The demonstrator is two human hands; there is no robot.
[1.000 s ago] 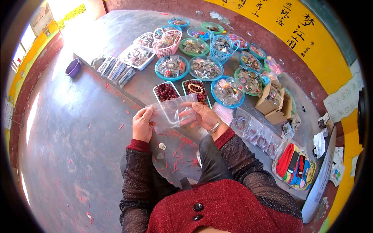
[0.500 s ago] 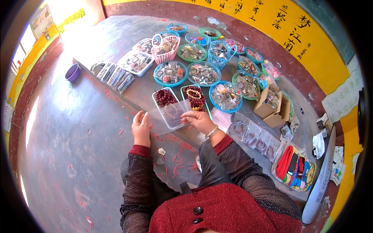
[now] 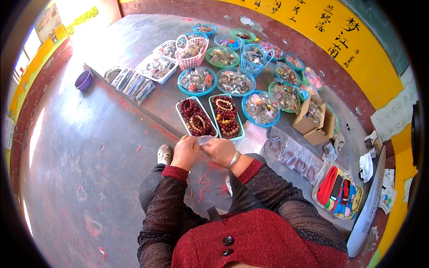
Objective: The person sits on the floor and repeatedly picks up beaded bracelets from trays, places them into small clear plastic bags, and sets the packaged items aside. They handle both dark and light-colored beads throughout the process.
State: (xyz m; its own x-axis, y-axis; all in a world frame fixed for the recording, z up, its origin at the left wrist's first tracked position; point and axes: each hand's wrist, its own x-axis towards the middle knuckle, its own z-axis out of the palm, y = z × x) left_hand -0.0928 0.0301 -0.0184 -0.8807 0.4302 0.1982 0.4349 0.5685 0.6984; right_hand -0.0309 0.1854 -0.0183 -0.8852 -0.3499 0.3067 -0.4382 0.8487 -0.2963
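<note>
My left hand point(image 3: 185, 153) and my right hand point(image 3: 220, 151) are close together over the near edge of the low platform. Both pinch a clear plastic bag point(image 3: 204, 140), mostly hidden behind the fingers. A metal bangle point(image 3: 234, 159) circles my right wrist. Just beyond the hands lie two trays side by side, a white-rimmed tray point(image 3: 179, 112) and a pale green tray point(image 3: 214, 117). Dark red bead bracelets point(image 3: 191, 108) fill the left one, with a lighter wooden strand on top. Similar bracelets point(image 3: 225, 117) lie in the right one.
Several bowls, such as a blue bowl point(image 3: 244, 113), a pink basket point(image 3: 192, 58) and a blue basket point(image 3: 254, 68) hold packaged trinkets farther off. Cardboard boxes point(image 3: 313, 125), bagged bracelets point(image 3: 290, 154) and a colourful bag point(image 3: 338, 192) are at right. A purple basin point(image 3: 83, 80) stands left.
The bag was held spread out between my hands; now they have come together and nearer my body, bunching it. Both trays are uncovered to view, and my left shoe now shows.
</note>
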